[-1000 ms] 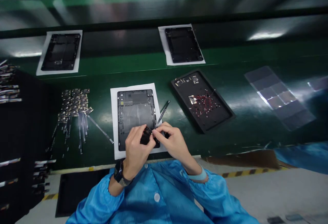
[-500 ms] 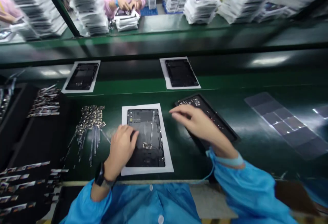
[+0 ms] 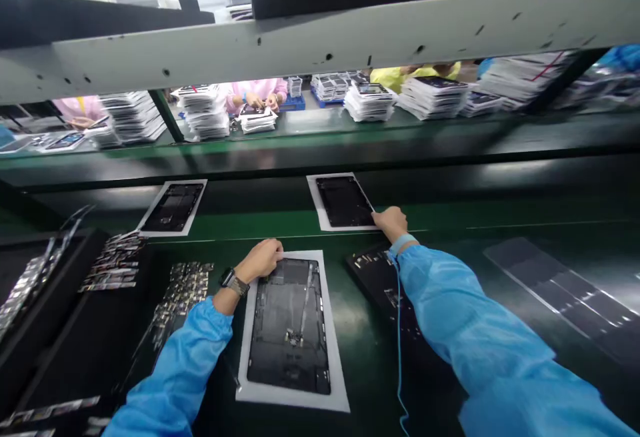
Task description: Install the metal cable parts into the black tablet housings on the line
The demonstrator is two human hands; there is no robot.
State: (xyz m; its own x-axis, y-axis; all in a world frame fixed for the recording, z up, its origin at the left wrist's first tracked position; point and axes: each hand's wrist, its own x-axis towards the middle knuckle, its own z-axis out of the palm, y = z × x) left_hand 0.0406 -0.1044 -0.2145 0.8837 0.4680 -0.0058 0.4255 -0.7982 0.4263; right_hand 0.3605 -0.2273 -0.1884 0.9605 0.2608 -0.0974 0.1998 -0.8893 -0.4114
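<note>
In front of me a black tablet back cover (image 3: 280,304) lies on a white sheet (image 3: 336,364), with a small circuit board (image 3: 294,338) and a flat ribbon cable inside it. My left hand (image 3: 261,258) is closed at the top left corner of this cover; its fingertips are partly hidden. My right hand (image 3: 392,222) reaches forward and pinches the near right corner of a second tablet back cover (image 3: 345,201), which also rests on white paper. Under my right forearm sits a black tray (image 3: 373,277) of small parts.
Small boards with ribbon cables (image 3: 187,287) lie in a pile at left, beside black foam trays (image 3: 65,330) holding more. Another tablet back cover (image 3: 174,207) rests at the far left. Clear film sheets (image 3: 555,284) lie at right. Co-workers sit behind stacks (image 3: 370,100) across the line.
My right hand has moved forward from above the parts tray to the far cover's corner. My left hand has gone up to the near cover's top corner. The view has tilted upward.
</note>
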